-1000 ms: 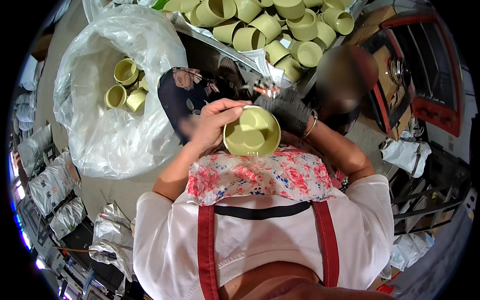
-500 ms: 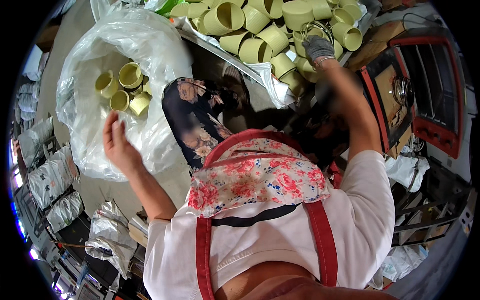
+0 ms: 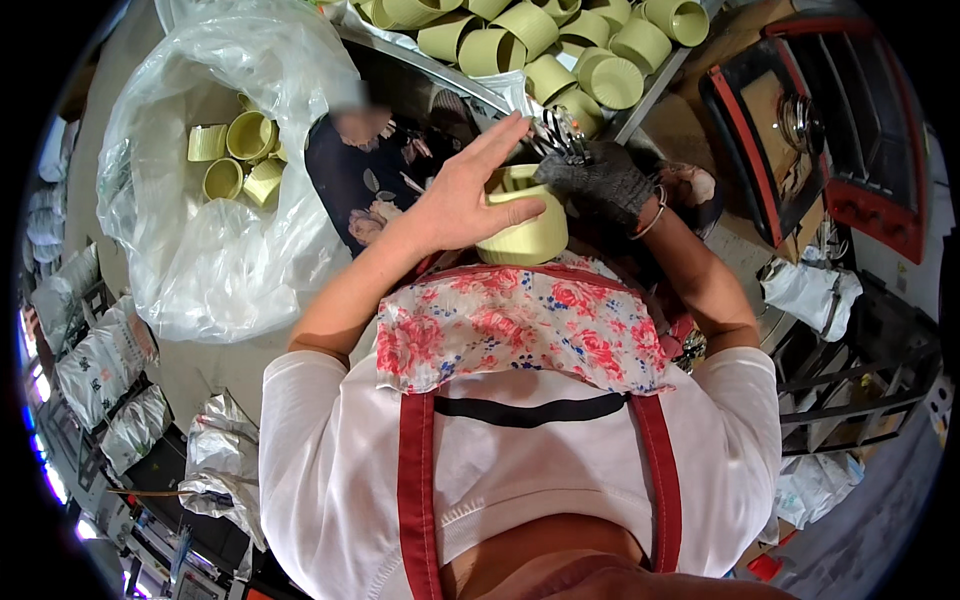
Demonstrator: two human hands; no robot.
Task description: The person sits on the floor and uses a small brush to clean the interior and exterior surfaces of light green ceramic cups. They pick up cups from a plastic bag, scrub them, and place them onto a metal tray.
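Observation:
A pale yellow-green ribbed pot (image 3: 525, 232) is in front of my apron, its opening facing up and away from me. Bare, my left hand (image 3: 468, 195) lies against the pot's left side, thumb across the near wall and fingers stretched out past the rim. My right hand (image 3: 605, 182), in a dark grey glove, is closed around a bunch of thin shiny metal rings (image 3: 562, 137) at the pot's right rim. The glove touches the rim, but its fingertips are partly hidden.
More such pots (image 3: 530, 30) are heaped in a tray ahead. On the left, a large clear plastic bag (image 3: 150, 250) stands open with several pots (image 3: 250, 135) inside. At the right is a red-and-black case (image 3: 745, 150) with coiled metal rings (image 3: 798, 125) on it.
My right hand has come back from the heap toward my lap, with the rings and a pot. My left hand has moved right, from beside the bag to the pot.

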